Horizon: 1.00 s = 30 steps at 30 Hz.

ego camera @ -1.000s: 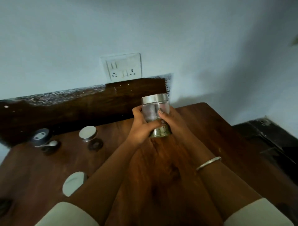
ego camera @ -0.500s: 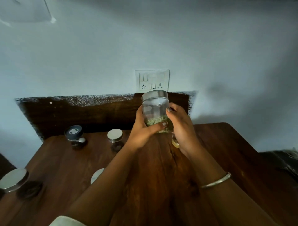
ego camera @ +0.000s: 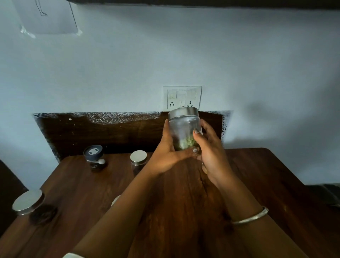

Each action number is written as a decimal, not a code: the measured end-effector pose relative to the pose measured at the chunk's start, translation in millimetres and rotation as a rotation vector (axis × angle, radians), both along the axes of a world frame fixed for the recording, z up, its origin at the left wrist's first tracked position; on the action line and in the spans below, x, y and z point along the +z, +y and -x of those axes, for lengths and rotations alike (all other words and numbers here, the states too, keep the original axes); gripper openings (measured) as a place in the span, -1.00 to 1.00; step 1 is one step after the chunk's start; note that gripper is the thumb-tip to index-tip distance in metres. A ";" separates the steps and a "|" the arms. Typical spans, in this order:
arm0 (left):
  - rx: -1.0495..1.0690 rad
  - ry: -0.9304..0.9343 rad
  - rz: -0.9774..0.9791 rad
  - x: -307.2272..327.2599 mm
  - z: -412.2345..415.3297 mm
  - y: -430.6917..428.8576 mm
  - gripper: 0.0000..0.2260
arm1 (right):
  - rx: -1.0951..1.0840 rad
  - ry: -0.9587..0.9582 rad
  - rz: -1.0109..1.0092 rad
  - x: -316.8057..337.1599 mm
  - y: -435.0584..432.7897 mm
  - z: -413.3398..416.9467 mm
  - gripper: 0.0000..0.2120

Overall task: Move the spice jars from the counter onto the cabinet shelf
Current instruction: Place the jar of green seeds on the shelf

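A clear glass jar [ego camera: 184, 127] with a silver lid and green spice at its bottom is lifted above the wooden counter [ego camera: 184, 211]. My left hand [ego camera: 166, 152] grips it from the left and underneath. My right hand [ego camera: 211, 152] grips its right side. On the counter stand a dark-lidded jar [ego camera: 94, 155], a small silver-lidded jar [ego camera: 138, 158] and a wide silver-lidded jar [ego camera: 29, 203] at the left edge. Another silver lid [ego camera: 115, 200] peeks out from behind my left forearm. The dark underside of a cabinet [ego camera: 202, 2] runs along the top edge.
A switch and socket plate [ego camera: 182, 98] sits on the pale wall behind the jar. A dark wooden backsplash [ego camera: 103, 134] lines the counter's back. A sheet [ego camera: 47, 16] is fixed to the wall at the upper left.
The jar has risen off the counter in both hands. The view has tilted upward, bringing in more wall, the cabinet's underside and the jar at the left edge.
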<state>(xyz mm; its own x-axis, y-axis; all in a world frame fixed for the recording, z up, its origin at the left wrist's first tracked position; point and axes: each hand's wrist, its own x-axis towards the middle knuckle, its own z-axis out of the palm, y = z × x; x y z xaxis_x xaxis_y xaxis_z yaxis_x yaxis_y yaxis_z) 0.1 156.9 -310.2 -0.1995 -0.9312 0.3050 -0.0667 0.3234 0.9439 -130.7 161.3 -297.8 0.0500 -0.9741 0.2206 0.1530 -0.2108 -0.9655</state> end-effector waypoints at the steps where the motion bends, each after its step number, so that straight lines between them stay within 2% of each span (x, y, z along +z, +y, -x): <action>1: 0.027 0.044 0.004 -0.4 -0.5 -0.3 -0.18 | 0.009 0.009 0.005 1.1 0.8 3.1 -0.55; 3: 0.064 0.120 -0.010 1.6 -2.3 0.3 -0.23 | 0.036 0.074 0.011 -0.3 1.6 9.8 -0.45; 5: 0.065 0.152 -0.024 1.8 -4.3 1.6 -0.16 | 0.129 0.123 -0.032 -2.4 0.7 15.0 -0.31; 7: 0.052 0.163 -0.020 1.9 -4.3 4.7 -0.17 | 0.238 0.132 -0.067 -3.3 1.0 17.7 -0.27; 9: 0.048 0.169 -0.022 2.6 -3.3 6.7 -0.21 | 0.246 0.111 -0.064 -3.4 1.4 18.4 -0.24; 13: 0.102 0.053 0.039 5.6 -9.2 6.6 -0.36 | 0.154 0.024 -0.007 -1.6 2.9 13.5 -0.22; 16: 0.073 -0.069 0.047 7.6 -15.8 8.2 -0.28 | 0.068 0.032 0.016 0.8 0.4 10.5 -0.01; 17: 0.062 -0.089 0.045 6.7 -17.4 8.3 -0.23 | 0.070 0.047 0.030 2.2 0.2 10.5 0.00; 19: 0.069 -0.089 0.043 5.3 -20.7 8.3 -0.15 | 0.103 0.103 0.062 3.8 -0.3 12.0 -0.09; 22: 0.098 -0.063 0.035 5.3 -23.8 7.6 -0.16 | 0.141 0.112 0.056 3.8 -3.2 15.9 -0.23; 27: 0.079 0.021 0.063 4.7 -23.8 7.6 -0.31 | 0.222 0.218 0.008 7.5 -4.1 23.0 -0.11; 30: 0.077 0.008 0.063 2.0 -23.1 6.2 -0.36 | 0.233 0.290 -0.022 13.0 -0.7 24.7 -0.06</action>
